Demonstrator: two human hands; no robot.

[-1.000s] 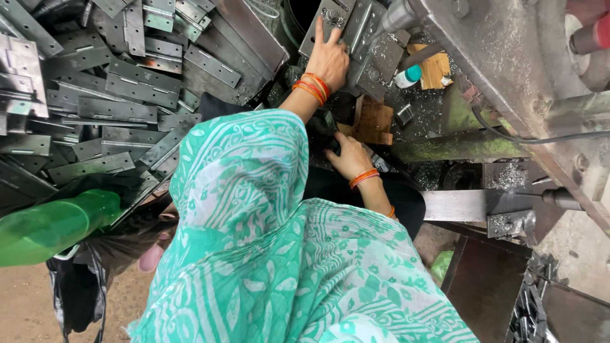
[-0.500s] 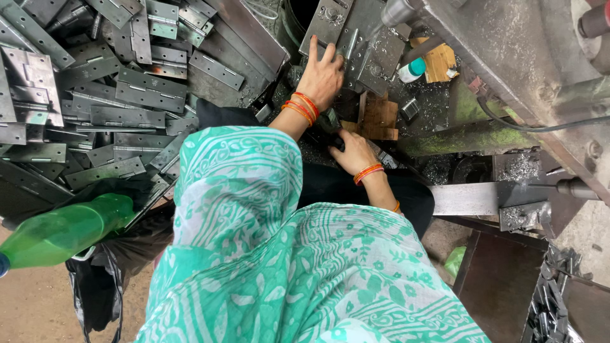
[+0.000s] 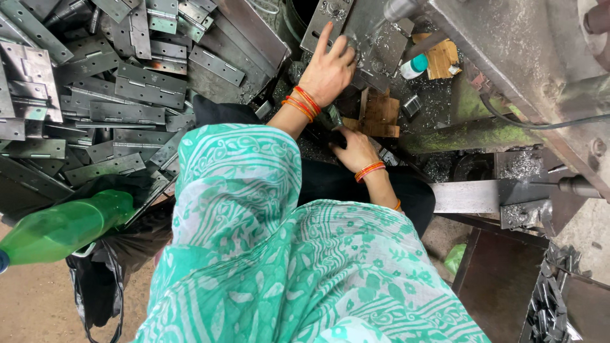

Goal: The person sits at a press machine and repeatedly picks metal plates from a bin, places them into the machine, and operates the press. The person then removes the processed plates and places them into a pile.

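So the left hand (image 3: 330,67) is reaching up and forward onto a flat metal hinge plate (image 3: 330,19) that's lying at the edge of the machine bed, index finger stretched out along it and the other fingers curling loosely over its lower edge. It's more pressing or sliding than gripping, as far as I can see. Compared with a second ago, that hand is sitting a bit lower and closer in, and the fingers are bunching up instead of lying flat, so the plate looks like it's being drawn toward the work spot rather than just touched.

The right hand (image 3: 356,149) is staying low, just in front of the lap, beside a small wooden block (image 3: 380,114). Its fingers are curled around something dark and small, but I honestly can't tell what it is or how tight the hold is. It's barely moving between the frames.

Off to the left there's a big heap of grey hinges (image 3: 95,95), and a green plastic bottle (image 3: 63,228) is poking in at the lower left. A small white bottle with a teal cap (image 3: 414,65) is sitting by the wood scraps, with the heavy press body (image 3: 508,57) looming on the right.
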